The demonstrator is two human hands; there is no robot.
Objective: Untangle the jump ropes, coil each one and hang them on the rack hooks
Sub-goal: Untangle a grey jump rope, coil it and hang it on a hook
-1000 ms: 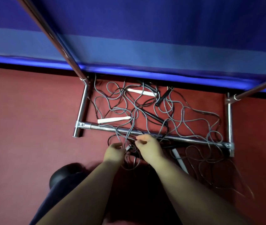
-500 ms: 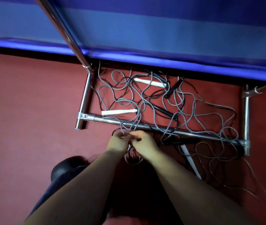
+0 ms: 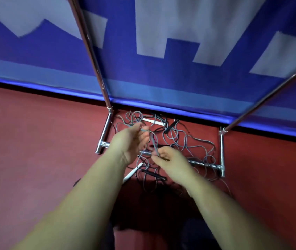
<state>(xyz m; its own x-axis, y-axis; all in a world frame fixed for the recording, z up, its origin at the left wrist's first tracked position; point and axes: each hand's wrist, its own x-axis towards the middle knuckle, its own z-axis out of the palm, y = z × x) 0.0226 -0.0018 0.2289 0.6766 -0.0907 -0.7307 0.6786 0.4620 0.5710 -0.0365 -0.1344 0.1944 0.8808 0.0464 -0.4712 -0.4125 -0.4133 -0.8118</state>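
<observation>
Grey jump ropes (image 3: 188, 141) in a tangle over the chrome rack (image 3: 221, 150) base, white and black handles among them

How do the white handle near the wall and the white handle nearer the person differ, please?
The white handle near the wall lies inside the rack base, almost level across the picture; the white handle nearer the person lies outside the base's front bar, slanting steeply. The far one shows beyond the left hand; the near one lies below both forearms, partly hidden. Both are slim, white and resting on the red floor among tangled grey cords.
</observation>
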